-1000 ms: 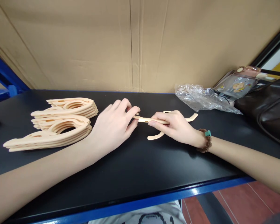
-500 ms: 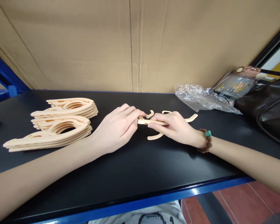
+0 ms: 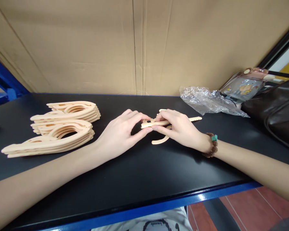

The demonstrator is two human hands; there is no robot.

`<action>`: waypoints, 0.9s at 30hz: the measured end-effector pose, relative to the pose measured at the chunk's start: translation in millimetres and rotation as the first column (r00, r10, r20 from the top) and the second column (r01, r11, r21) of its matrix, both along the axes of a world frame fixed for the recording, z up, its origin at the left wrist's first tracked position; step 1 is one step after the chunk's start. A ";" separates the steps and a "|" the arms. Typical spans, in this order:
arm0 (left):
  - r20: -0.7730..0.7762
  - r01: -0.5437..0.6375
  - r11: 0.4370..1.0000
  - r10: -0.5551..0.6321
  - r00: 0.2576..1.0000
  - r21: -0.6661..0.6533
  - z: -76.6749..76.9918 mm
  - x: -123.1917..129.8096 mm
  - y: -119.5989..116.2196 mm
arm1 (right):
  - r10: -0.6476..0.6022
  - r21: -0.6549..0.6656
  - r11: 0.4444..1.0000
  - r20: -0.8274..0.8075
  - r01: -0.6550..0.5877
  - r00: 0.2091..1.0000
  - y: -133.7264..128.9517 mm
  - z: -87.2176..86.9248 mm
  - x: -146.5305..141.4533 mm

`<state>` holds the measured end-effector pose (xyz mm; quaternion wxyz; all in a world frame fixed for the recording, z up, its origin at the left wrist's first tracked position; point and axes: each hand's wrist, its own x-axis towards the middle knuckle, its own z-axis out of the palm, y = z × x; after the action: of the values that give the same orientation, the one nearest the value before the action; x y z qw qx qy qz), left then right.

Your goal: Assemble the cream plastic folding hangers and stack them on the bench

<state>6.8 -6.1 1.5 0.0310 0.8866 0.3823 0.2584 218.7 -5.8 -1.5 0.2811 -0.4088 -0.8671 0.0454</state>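
Between my hands is a beige plastic hanger piece (image 3: 161,123), lifted a little above the black table. My left hand (image 3: 125,130) pinches its left end with thumb and fingertips. Fingers and thumb of my right hand (image 3: 178,126) are closed round its middle, and its straight arm sticks out to the right. Small hook-like parts show near the fingertips, partly hidden. Another curved beige piece (image 3: 160,141) lies on the table below my right hand, its upper part covered by that hand.
Two stacks of beige folding hanger parts, a rear one (image 3: 86,114) and a front one (image 3: 69,142), lie at the left. A crumpled clear plastic bag (image 3: 212,101) and a black leather bag (image 3: 274,102) are at the right. Cardboard (image 3: 86,48) stands behind the table (image 3: 135,179).
The held piece has turned between my fingers, and its right arm now points straight out. My left thumb has come forward to its lower edge. Both hands stay in nearly the same place.
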 end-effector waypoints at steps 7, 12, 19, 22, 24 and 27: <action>0.006 -0.118 0.993 0.118 0.993 0.005 2.7 -2.1 0.0 | -0.060 0.216 0.975 0.062 0.045 0.996 0.3 1.6 0.2; -0.097 -0.213 0.962 0.232 0.968 0.174 -0.3 -5.1 8.6 | -0.019 0.281 0.958 0.262 -0.057 0.965 -7.5 3.2 -2.3; -0.408 -0.243 0.912 0.369 0.835 0.329 -8.0 -9.3 15.3 | 0.011 0.150 0.987 0.336 -0.065 0.942 -10.8 2.7 -2.6; -0.456 -0.219 0.903 0.382 0.804 0.370 -9.0 -10.1 14.6 | 0.075 0.114 0.986 0.357 -0.123 0.931 -9.5 4.3 -0.5; -0.486 -0.206 0.901 0.385 0.785 0.382 -7.3 -10.2 13.4 | 0.113 0.081 0.985 0.343 -0.149 0.932 -8.8 4.7 0.8; -0.540 -0.197 0.909 0.381 0.750 0.368 -2.2 -10.1 10.8 | 0.136 0.052 0.985 0.330 -0.162 0.934 -8.1 4.4 1.5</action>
<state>-3.4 4.7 -0.7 -0.2618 0.8459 0.4643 0.0183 220.2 -13.9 2.9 0.1457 -0.3325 -0.9311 -0.0358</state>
